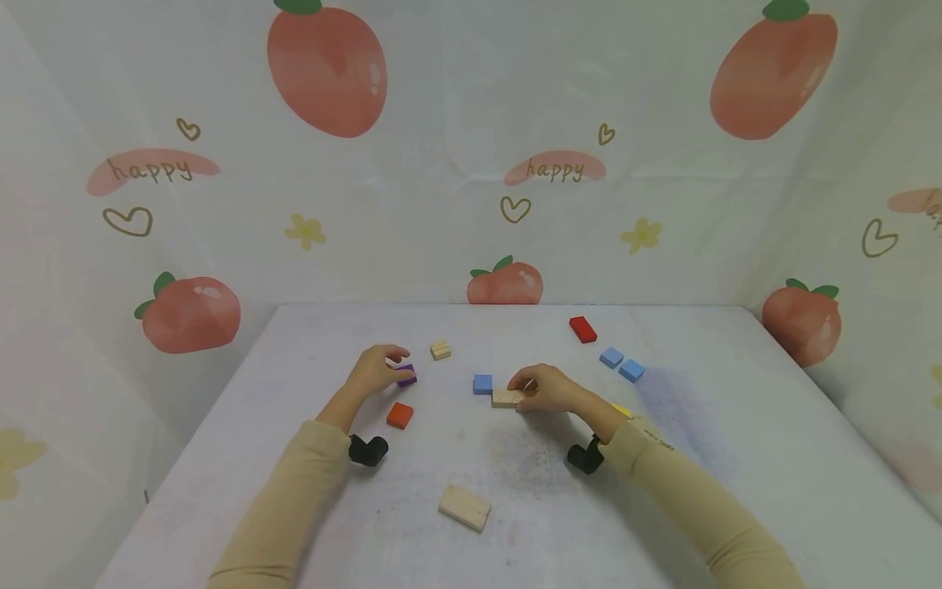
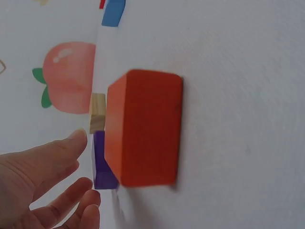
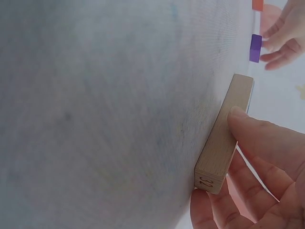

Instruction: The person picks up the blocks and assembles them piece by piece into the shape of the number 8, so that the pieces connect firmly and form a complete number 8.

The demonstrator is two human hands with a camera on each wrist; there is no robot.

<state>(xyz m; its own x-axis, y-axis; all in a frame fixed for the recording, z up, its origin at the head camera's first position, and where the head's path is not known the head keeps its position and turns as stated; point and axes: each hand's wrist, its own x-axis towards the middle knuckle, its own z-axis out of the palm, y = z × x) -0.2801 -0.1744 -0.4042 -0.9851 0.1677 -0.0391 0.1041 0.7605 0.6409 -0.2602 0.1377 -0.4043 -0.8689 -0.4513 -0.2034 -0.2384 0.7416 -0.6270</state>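
Observation:
My left hand (image 1: 374,372) is beside a small purple block (image 1: 406,378), its thumb and fingers spread apart near it. In the left wrist view a gap shows between the thumb and fingers, and the purple block (image 2: 102,167) lies just past them. An orange-red block (image 1: 400,415) lies closer to me. Toward the middle, my right hand (image 1: 550,388) pinches a plain wooden block (image 1: 504,398) with thumb and fingers. The right wrist view shows "32" on the end of this wooden block (image 3: 221,138). A blue block (image 1: 482,384) sits right behind its left end.
A light wooden block (image 1: 465,508) lies near the front. At the back are a small ridged wooden piece (image 1: 440,350) and a red block (image 1: 583,330). Two blue blocks (image 1: 631,370) lie at right. A yellow piece (image 1: 621,409) is partly hidden by the right forearm.

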